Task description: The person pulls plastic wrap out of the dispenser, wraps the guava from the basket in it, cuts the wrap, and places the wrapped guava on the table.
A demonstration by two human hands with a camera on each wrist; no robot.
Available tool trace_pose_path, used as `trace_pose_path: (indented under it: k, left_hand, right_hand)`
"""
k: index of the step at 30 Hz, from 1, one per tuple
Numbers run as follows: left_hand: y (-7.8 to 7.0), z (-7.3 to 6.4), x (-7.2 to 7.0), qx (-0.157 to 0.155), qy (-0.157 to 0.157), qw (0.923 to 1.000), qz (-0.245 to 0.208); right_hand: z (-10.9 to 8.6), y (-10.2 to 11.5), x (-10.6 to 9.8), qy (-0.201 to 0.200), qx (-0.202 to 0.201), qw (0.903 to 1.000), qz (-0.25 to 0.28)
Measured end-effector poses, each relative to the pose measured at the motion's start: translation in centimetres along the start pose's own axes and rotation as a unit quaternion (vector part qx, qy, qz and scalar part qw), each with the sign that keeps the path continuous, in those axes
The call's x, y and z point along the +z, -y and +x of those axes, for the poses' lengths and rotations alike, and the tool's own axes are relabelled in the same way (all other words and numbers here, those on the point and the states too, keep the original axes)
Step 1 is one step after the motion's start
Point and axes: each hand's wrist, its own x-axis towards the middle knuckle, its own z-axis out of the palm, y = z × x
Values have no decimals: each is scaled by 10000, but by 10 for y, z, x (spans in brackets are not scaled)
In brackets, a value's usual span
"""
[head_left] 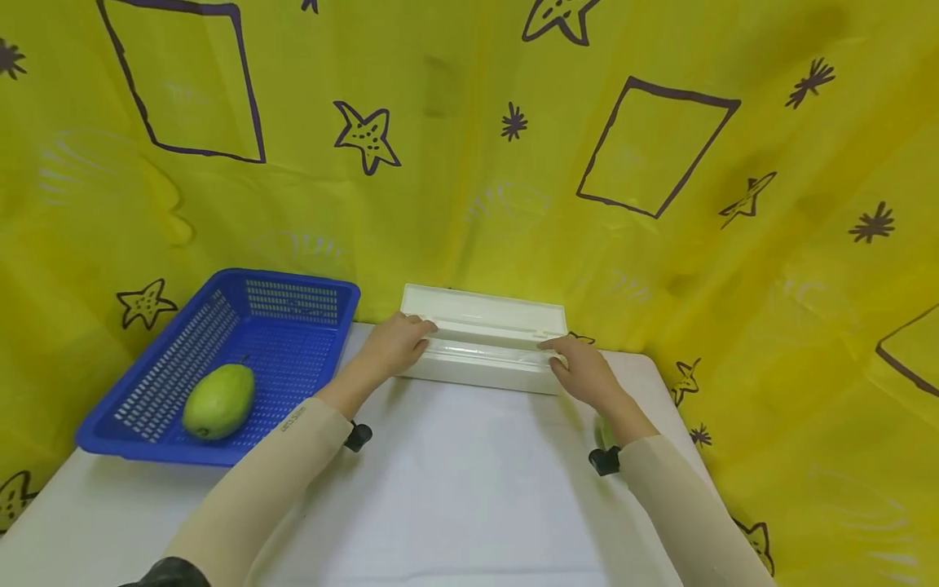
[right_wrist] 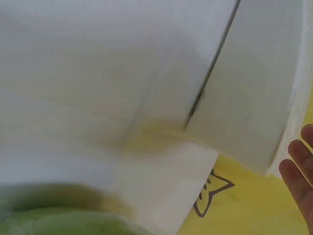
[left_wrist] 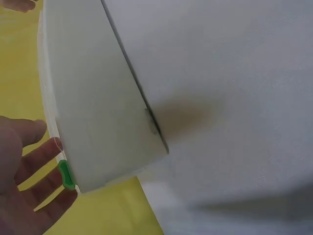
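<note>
A long white cling film dispenser box (head_left: 484, 367) lies across the far part of the table with its lid (head_left: 484, 308) raised at the back. Clear film (head_left: 487, 352) glints along its top. At its left end, my left hand (head_left: 396, 342) touches the edge with spread fingers, thumb apart; in the left wrist view a small green piece (left_wrist: 66, 175) shows by these fingers. My right hand (head_left: 587, 373) is at the right end, index finger stretched along the opening. Its straight fingers (right_wrist: 296, 183) appear beside the box rim in the right wrist view.
A blue plastic basket (head_left: 345, 326) stands at the left, holding a green mango-like fruit (head_left: 218, 401). Something green and rounded (right_wrist: 68, 223) lies under my right wrist, mostly hidden in the head view. A yellow patterned curtain (head_left: 455, 204) hangs behind the white table (head_left: 469, 489).
</note>
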Motion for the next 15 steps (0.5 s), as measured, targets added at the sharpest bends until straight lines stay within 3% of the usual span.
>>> trace_pose_path:
  k: [8, 11, 15]
  left_hand:
    - [3, 4, 6, 141, 478, 9984, 282]
    - [4, 5, 6, 115, 598, 9974, 389]
    - [5, 7, 6, 75, 614, 9968, 514]
  right_hand:
    - [22, 4, 8, 453, -227, 9975, -500]
    - [28, 6, 10, 531, -379, 9958, -635]
    - [33, 5, 10, 611, -300, 9947, -770]
